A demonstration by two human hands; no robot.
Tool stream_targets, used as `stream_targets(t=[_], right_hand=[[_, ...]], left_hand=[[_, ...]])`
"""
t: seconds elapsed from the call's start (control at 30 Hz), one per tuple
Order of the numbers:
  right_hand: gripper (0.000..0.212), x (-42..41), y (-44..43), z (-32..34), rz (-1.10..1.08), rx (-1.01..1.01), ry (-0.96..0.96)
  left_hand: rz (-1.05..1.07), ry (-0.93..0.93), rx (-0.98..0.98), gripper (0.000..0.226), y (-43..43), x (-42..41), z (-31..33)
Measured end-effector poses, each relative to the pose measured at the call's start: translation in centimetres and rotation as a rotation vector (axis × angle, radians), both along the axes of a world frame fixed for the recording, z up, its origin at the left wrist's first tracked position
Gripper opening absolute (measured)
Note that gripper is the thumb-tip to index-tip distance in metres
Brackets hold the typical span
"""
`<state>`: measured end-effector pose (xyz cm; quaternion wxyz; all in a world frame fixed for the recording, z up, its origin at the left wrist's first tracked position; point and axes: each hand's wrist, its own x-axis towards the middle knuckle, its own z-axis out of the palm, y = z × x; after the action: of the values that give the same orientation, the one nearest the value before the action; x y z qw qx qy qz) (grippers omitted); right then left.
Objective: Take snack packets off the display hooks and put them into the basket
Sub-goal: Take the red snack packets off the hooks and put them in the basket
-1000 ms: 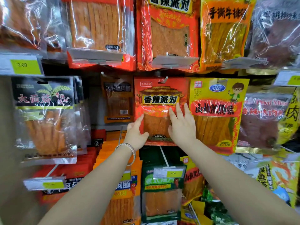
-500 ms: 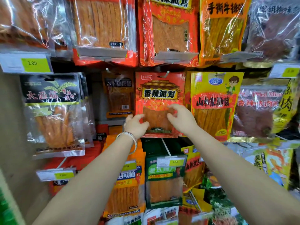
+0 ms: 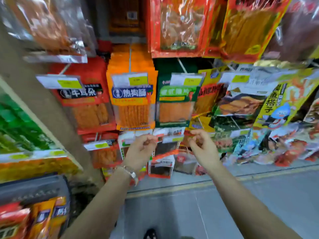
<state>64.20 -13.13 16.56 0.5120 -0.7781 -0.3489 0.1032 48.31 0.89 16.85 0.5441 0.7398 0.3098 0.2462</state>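
Observation:
My left hand (image 3: 142, 149) and my right hand (image 3: 202, 147) are held close together below the hanging rows, fingers curled. Each pinches a bit of red wrapper at its fingertips. A thin red edge (image 3: 165, 154) runs between them and looks like a red snack packet seen almost edge-on, but blur hides its face. Another red snack packet (image 3: 176, 26) hangs on the hook above. The grey basket (image 3: 34, 190) sits at the lower left with several packets (image 3: 43, 218) inside.
Orange (image 3: 132, 100), green (image 3: 174, 104) and red (image 3: 82, 94) packets hang on hooks with price tags just above my hands. More packets fill the right side (image 3: 269, 104). A pillar (image 3: 43, 104) stands at the left. Grey floor (image 3: 224, 195) lies below.
The view has tilted downward. Both hands have come down from the red packet's hook to below the lower row, and their fingers are curled tighter. The basket has come into view.

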Motion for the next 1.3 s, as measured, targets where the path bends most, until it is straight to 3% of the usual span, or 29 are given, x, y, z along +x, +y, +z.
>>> stream_targets(t=[0.2, 0.33, 0.5, 0.57, 0.63, 0.7, 0.8, 0.83, 1.03, 1.3], right_hand=[[0.029, -6.1, -8.2, -11.9, 0.032, -0.507, 0.423], [0.029, -10.4, -15.3, -16.0, 0.103, -0.772, 0.542], [0.032, -15.2, -22.2, -19.6, 0.455, -1.156, 0.479], [0.026, -16.4, -23.4, -20.0, 0.570, -1.217, 0.427], [0.006, -17.5, -23.2, -19.9, 0.631, -1.223, 0.386], [0.022, -18.4, -21.9, -20.3, 0.702, -1.214, 0.343], [0.008, -20.1, -19.2, -20.2, 0.751, -1.255, 0.355], [0.003, -20.7, -18.1, -20.4, 0.767, -1.271, 0.366], [0.018, -27.0, -10.1, -20.9, 0.738, -1.220, 0.367], [0.017, -41.3, 0.6, -18.5, 0.816, -1.003, 0.457]], left_hand=[[-0.037, 0.653, -0.316, 0.010, -8.4, -10.0, -12.9], [0.115, 0.791, -0.552, 0.034, -17.0, -16.4, -16.5], [0.149, 0.939, -0.693, 0.027, -26.9, -23.8, -16.9], [0.264, 0.905, -0.714, 0.023, -29.4, -26.3, -16.8], [0.424, 0.846, -0.744, 0.019, -30.7, -28.5, -16.4], [0.561, 0.798, -0.798, 0.019, -31.3, -30.6, -16.7], [0.696, 0.756, -0.856, 0.019, -32.0, -33.7, -17.2], [0.726, 0.744, -0.881, 0.017, -32.1, -34.7, -17.5], [0.837, 0.599, -1.076, 0.021, -29.2, -42.2, -18.3], [0.923, 0.528, -0.954, 0.016, -17.2, -53.7, -17.5]])
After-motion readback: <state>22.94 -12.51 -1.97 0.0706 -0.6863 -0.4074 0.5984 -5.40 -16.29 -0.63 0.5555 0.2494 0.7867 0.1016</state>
